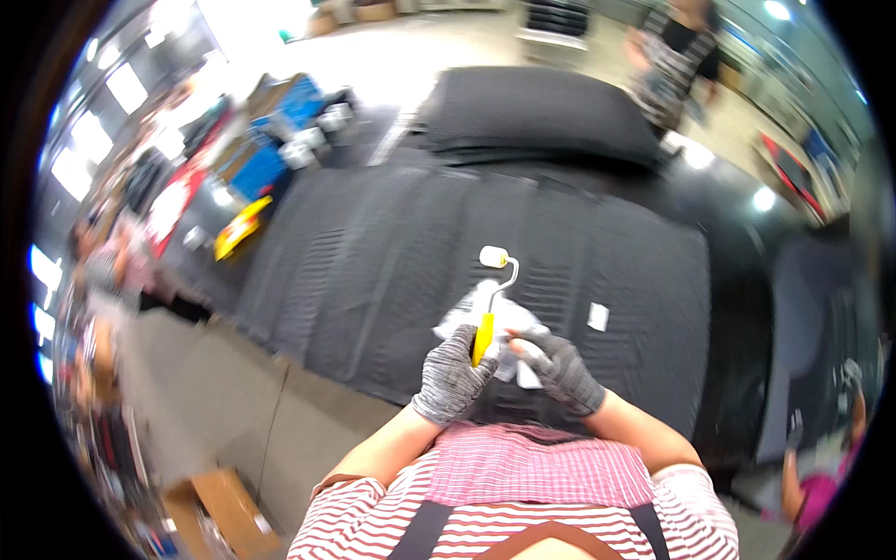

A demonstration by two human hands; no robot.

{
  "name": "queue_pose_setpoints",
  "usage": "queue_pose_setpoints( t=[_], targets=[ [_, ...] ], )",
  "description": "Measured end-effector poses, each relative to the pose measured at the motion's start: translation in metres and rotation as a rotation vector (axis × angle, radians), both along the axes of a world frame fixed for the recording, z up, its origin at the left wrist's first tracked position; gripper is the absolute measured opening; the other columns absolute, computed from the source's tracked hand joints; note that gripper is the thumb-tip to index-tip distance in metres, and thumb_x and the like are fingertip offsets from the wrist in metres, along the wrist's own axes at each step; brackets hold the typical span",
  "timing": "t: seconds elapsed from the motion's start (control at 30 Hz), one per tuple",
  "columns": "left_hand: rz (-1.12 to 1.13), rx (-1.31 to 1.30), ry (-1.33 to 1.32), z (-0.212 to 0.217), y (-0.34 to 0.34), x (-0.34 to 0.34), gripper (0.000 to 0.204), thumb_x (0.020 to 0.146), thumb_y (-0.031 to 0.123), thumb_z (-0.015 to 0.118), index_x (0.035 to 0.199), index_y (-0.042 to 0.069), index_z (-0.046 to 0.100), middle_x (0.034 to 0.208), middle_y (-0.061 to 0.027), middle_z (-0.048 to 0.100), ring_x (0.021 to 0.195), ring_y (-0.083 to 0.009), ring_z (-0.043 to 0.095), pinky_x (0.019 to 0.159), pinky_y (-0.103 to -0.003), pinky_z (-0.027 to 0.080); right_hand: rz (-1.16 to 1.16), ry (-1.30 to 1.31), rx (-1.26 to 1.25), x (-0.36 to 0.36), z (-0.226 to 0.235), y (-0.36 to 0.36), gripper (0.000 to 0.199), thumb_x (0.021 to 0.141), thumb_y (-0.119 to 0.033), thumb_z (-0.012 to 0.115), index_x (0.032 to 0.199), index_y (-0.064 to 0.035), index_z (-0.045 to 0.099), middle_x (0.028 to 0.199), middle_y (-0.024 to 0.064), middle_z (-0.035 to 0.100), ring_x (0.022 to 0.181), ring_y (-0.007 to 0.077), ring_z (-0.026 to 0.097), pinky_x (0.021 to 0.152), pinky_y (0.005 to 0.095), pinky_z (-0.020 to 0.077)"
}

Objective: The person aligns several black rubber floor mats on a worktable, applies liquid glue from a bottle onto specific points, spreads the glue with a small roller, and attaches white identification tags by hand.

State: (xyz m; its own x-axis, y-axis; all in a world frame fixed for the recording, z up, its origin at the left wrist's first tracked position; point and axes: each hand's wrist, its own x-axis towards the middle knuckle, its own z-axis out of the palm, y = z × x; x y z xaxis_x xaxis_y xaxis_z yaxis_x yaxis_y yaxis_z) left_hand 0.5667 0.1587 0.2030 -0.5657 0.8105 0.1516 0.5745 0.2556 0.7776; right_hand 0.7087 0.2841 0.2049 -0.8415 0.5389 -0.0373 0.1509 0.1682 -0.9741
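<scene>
My left hand (451, 378), in a grey knit glove, is wrapped round the yellow handle of a small paint roller (483, 336). The roller's bent wire frame points away from me and carries a short white sleeve at its end. Just to the right, my right hand (565, 373), gloved with bare fingertips showing, has its fingers closed on a crumpled white plastic wrapper (513, 315). Part of that wrapper passes behind the roller. Beneath both hands spreads a large black ribbed mat (392, 252), and a small white paper slip (598, 316) lies on it, right of my hands.
A thick pile of black sheets (541, 112) rests at the table's far side. Blue boxes (257, 168) and a yellow object (243, 227) sit at the left. One person (672, 65) stands beyond the table; others are at both sides. A cardboard box (224, 513) is on the floor.
</scene>
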Motion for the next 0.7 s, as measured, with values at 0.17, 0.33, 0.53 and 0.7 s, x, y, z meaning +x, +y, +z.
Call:
queue_pose_setpoints(
  t=[0.17, 0.33, 0.53, 0.7],
  targets=[
    [-0.548, -0.113, -0.017, -0.02, 0.052, 0.04, 0.045, 0.084, 0.029, 0.071, 0.118, 0.004, 0.057, 0.09, -0.0149, 0.065, 0.077, -0.0291, 0.065, 0.066, -0.036, 0.051, -0.392, 0.121, -0.501, 0.054, -0.039, 0.011, 0.032, 0.098, -0.028, 0.053, 0.11, 0.0014, 0.059, 0.095, 0.0091, 0.064, 0.087, 0.016, 0.061, 0.081, 0.0303, 0.0497],
    [-0.809, -0.039, 0.213, -0.036, 0.084, 0.041, 0.034, 0.085, 0.02, 0.064, 0.116, 0.005, 0.062, 0.105, -0.0133, 0.063, 0.102, -0.0325, 0.058, 0.092, -0.045, 0.043, -0.766, -0.105, -0.181, 0.135, -0.07, 0.027, 0.034, 0.094, -0.019, 0.058, 0.12, 0.0024, 0.052, 0.094, 0.0128, 0.064, 0.078, 0.0209, 0.065, 0.071, 0.0351, 0.0524],
    [-0.981, -0.111, 0.432, -0.094, 0.099, 0.051, 0.042, 0.088, 0.025, 0.058, 0.125, 0.007, 0.057, 0.134, -0.0107, 0.053, 0.126, -0.0321, 0.045, 0.107, -0.046, 0.033, -0.575, -0.372, 0.687, 0.131, -0.072, 0.01, 0.038, 0.088, -0.008, 0.055, 0.125, 0.0032, 0.053, 0.105, 0.0208, 0.063, 0.094, 0.0365, 0.061, 0.085, 0.0408, 0.0507],
    [-1.048, -0.253, 0.476, -0.118, 0.099, 0.059, 0.047, 0.088, 0.028, 0.054, 0.131, 0.009, 0.053, 0.142, -0.0084, 0.047, 0.131, -0.0283, 0.041, 0.108, -0.048, 0.031, -0.452, -0.746, 0.644, 0.117, -0.083, 0.01, 0.048, 0.088, -0.013, 0.056, 0.133, -0.0018, 0.047, 0.087, 0.017, 0.061, 0.08, 0.0329, 0.062, 0.071, 0.0426, 0.0523]
  ],
)
